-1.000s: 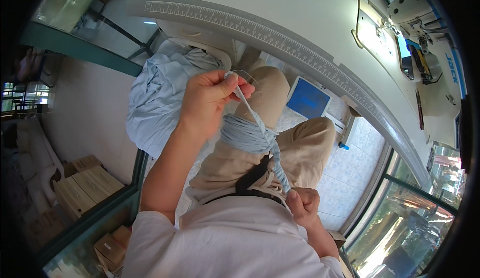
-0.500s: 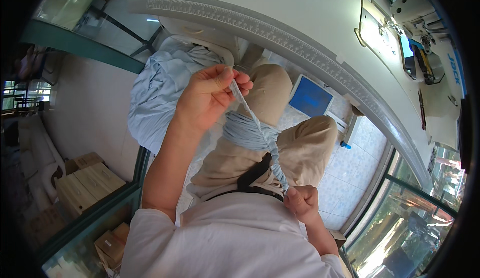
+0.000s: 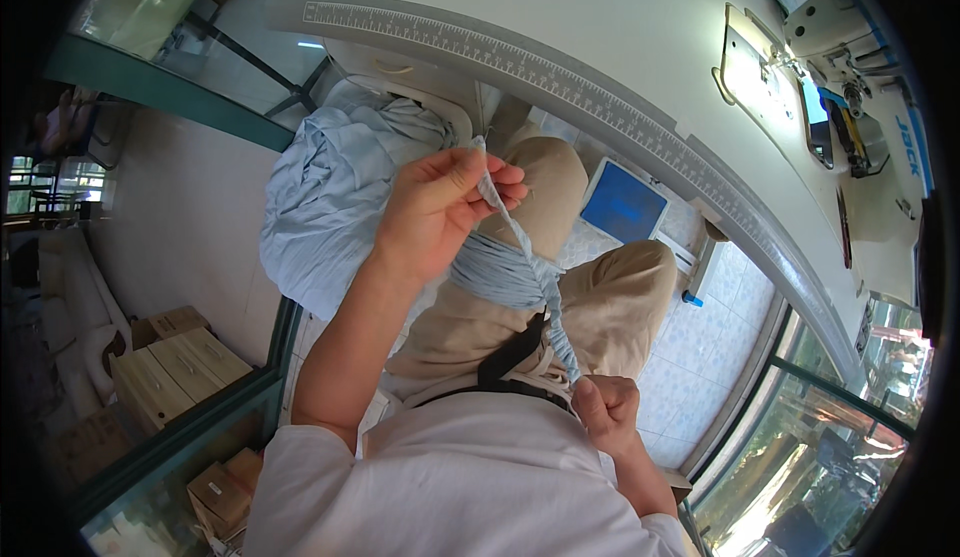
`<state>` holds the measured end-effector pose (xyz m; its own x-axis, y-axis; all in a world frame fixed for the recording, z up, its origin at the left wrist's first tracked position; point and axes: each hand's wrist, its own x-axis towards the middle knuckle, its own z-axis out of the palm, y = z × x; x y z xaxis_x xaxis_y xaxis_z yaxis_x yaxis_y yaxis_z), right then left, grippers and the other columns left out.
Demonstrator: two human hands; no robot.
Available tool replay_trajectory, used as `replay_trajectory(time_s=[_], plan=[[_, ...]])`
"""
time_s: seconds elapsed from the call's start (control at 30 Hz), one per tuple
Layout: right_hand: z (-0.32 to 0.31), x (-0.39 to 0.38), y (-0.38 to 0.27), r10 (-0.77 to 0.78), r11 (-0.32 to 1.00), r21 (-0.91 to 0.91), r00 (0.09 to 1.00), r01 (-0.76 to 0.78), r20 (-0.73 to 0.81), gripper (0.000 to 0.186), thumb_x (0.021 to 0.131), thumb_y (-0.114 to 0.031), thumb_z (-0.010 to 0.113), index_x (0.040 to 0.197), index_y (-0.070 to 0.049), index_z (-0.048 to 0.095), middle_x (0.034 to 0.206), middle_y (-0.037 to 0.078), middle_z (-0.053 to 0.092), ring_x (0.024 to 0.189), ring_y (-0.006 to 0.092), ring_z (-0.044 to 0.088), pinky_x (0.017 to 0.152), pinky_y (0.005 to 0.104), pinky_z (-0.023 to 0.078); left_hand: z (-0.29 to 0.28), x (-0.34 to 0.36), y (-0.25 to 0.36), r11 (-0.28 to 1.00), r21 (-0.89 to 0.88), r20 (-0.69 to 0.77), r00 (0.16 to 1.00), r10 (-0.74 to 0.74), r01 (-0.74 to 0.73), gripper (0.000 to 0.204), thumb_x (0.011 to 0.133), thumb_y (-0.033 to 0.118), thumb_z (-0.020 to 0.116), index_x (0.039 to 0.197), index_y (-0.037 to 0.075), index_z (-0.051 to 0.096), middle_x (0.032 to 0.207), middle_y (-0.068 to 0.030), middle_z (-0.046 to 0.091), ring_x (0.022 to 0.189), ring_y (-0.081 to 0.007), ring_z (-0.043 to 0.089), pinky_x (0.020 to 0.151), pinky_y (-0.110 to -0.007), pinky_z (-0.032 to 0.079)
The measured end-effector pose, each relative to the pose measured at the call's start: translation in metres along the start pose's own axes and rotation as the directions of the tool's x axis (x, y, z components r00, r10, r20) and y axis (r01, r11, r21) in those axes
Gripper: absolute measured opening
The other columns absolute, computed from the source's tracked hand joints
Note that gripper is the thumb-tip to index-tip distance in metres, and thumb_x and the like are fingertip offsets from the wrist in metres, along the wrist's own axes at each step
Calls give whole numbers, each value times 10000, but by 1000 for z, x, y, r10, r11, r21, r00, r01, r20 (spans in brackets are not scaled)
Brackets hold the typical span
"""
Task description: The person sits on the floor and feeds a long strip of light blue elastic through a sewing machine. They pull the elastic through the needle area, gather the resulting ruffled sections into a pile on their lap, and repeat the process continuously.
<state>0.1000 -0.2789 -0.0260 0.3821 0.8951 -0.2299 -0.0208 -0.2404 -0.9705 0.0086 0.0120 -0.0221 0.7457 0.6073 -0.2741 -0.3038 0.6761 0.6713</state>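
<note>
A narrow, light blue-grey fabric strip (image 3: 556, 329), gathered or twisted along its lower half, runs slantwise across my lap. My left hand (image 3: 425, 212) pinches it near its upper end between thumb and fingers, and a short tip pokes out above the thumb. Down by my waist, my right hand (image 3: 608, 412) is closed around the lower end, which disappears into the fist. Behind the strip, a bundle of similar pale blue strips (image 3: 490, 275) lies across my left thigh. A large heap of light blue cloth (image 3: 335, 187) sits to the left of my knees.
Ahead is a white table (image 3: 600, 17) with a ruler (image 3: 500, 57) along its near edge. A sewing machine (image 3: 840, 32) stands at the right. Under the table is a blue pedal-like plate (image 3: 625, 200). A green-framed glass partition (image 3: 280, 357) stands at my left.
My left hand has shifted slightly right and toward me. More of the strip's tip shows above its thumb, and the strip hangs a little slacker. The right hand stays nearly in place.
</note>
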Motion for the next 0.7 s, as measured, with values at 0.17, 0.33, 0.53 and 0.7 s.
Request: replay_trajectory(time_s=[0.17,0.33,0.53,0.7], plan=[[1,1,1,0,999,-35,1000,1,19,429,950,-108,495,543,-3,408,496,56,421,423,169,350,424,323,275,-7,2,1,998,-54,49,999,-19,22,255,935,204,553,953,-45,607,948,-196,651,887,-317,649,842,-416,520],[4,-1,0,1,1000,-26,1000,-1,-18,432,949,-107,493,539,-4,406,492,60,418,416,176,352,421,329,273,6,-2,16,999,32,27,999,-45,44,280,956,218,509,969,-48,595,947,-202,647,905,-323,644,850,-417,515],[5,1,1,4,998,-60,1000,-4,4,435,945,-106,495,530,-14,403,484,61,414,411,181,358,419,333,274,-16,3,0,997,-72,58,998,21,-16,266,952,210,515,980,-43,590,923,-176,643,900,-299,635,864,-414,506],[-1,-18,7,57,991,-121,998,-54,25,435,941,-110,504,531,-14,397,483,57,415,410,177,358,419,333,275,-73,44,27,887,-392,-7,965,261,-243,317,938,266,539,1033,-35,567,995,-152,634,988,-284,604,904,-417,483]])
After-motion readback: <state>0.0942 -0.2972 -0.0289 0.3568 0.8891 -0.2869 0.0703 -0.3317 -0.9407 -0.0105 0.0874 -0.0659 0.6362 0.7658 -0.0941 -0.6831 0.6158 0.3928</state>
